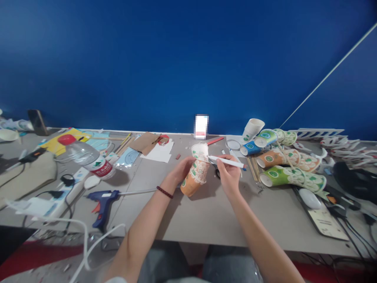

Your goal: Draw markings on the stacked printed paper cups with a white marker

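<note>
In the middle of the table, two joined paper cups [200, 168] lean at a slant, the lower one orange and the upper one white with a leaf pattern. My left hand [183, 169] is closed on their left side; some of its fingers are hidden. A thin brown stick [202, 160] crosses the upper cup close to my left fingertips. Between the fingers of my right hand [230, 177] is a white marker [228, 160], its tip pointing left at the cup. Whether the tip touches the cup I cannot tell. Scissors [217, 173], partly hidden, lie behind my right hand.
At left are a blue glue gun [104, 202], a water bottle [91, 157] and a power strip [67, 192]. Several joined paper cups [294, 177] lie at right beside wooden sticks [253, 169] and a white mouse [310, 198]. A blue wall [188, 67] closes the back.
</note>
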Tool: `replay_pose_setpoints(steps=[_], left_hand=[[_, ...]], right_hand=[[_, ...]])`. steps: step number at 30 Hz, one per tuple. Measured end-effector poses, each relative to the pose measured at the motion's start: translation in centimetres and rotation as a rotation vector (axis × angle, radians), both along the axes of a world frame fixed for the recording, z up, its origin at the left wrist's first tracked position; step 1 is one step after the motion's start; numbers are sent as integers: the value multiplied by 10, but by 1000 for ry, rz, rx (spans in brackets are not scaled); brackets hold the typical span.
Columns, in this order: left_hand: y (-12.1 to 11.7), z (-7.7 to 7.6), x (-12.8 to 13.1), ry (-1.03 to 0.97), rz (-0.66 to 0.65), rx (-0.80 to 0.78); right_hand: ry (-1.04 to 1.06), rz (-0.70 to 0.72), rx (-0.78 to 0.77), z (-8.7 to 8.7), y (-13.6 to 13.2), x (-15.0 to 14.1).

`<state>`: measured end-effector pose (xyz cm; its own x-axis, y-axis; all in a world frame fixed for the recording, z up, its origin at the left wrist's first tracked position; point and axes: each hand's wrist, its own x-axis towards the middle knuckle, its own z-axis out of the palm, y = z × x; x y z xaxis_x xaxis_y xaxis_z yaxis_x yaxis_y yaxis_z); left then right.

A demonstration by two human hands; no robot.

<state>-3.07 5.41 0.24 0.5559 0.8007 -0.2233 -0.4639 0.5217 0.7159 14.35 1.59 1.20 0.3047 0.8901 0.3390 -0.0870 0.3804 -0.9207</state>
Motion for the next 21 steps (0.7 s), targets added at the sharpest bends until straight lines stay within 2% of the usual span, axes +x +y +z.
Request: replay_pose_setpoints(steps=[3, 9, 21], left_hand=[[0, -1, 0, 9, -40, 11], [-3, 0, 0, 59, -6, 38], [-1, -2, -4, 77, -47, 32]], right_hand=[[-25, 15, -14, 1, -2, -1], [-42, 23, -14, 2, -4, -1], [-48, 49, -14, 2, -4, -1]])
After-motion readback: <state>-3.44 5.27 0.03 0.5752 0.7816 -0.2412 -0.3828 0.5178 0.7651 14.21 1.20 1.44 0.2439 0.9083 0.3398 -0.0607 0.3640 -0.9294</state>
